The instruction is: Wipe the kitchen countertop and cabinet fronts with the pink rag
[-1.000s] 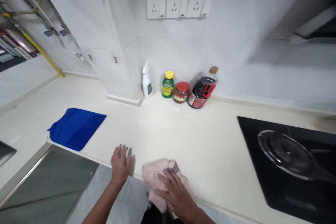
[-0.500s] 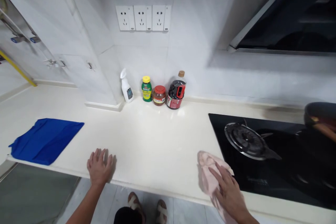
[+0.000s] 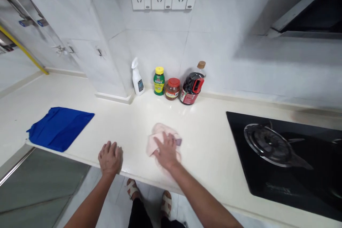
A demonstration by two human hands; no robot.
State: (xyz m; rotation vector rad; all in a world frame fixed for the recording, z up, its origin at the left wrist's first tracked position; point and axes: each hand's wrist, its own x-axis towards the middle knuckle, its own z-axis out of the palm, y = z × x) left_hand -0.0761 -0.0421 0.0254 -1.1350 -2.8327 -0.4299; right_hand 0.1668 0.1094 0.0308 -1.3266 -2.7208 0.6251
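My right hand (image 3: 167, 150) presses down on a pale pink cloth (image 3: 157, 141) on the white countertop (image 3: 205, 149), fingers spread over it. The cloth is bunched and slightly blurred, with a small purplish patch beside the fingers. Near the counter's front edge, my left hand (image 3: 110, 157) rests palm down on the surface and holds nothing. To its left lies a blue cloth (image 3: 60, 128), spread out by the edge.
Along the wall stand a white spray bottle (image 3: 137, 80), a green bottle with a yellow cap (image 3: 159, 82), a red-lidded jar (image 3: 172, 89) and a dark soy sauce bottle (image 3: 190, 87). A black gas stove (image 3: 240, 142) is set in at the right. Above it hangs a range hood (image 3: 307, 17).
My right hand has moved left with the pink cloth, from beside the stove to the middle of the counter. The view has shifted; my left hand stays on the counter.
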